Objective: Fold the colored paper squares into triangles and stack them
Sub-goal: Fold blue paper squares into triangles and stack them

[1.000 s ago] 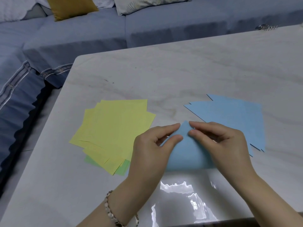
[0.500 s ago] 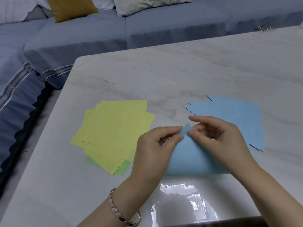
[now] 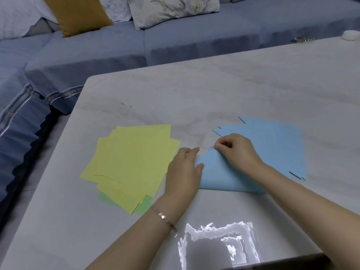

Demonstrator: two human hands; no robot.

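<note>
Head view, 1 camera.

- The blue triangle (image 3: 218, 174), a folded sheet, is lying flat on the pale marbled surface (image 3: 194, 94) near its front edge. Its long fold is facing the person and its apex is pointing away.
- The left hand (image 3: 184, 172) is resting released, with fingers nearly straight. It is pressing along the triangle's left slanted edge, and the thumb is lying on the blue paper. A bracelet (image 3: 163, 218) is sitting at that wrist.
- The right hand (image 3: 236, 151) is curling its fingers and pinching the triangle's apex, grasping the paper there.
- The blue stack (image 3: 276, 145) is lying just behind and to the right of the triangle, partly under the right hand. I cannot tell whether its sheets are folded.
- The yellow sheets (image 3: 132, 158) are fanning out to the left, touching the left hand's outer side. 1 green sheet (image 3: 144, 205) is peeking out beneath their near corner.
- A blue sofa (image 3: 194, 39) with a mustard cushion (image 3: 78, 14) is standing beyond the surface.
</note>
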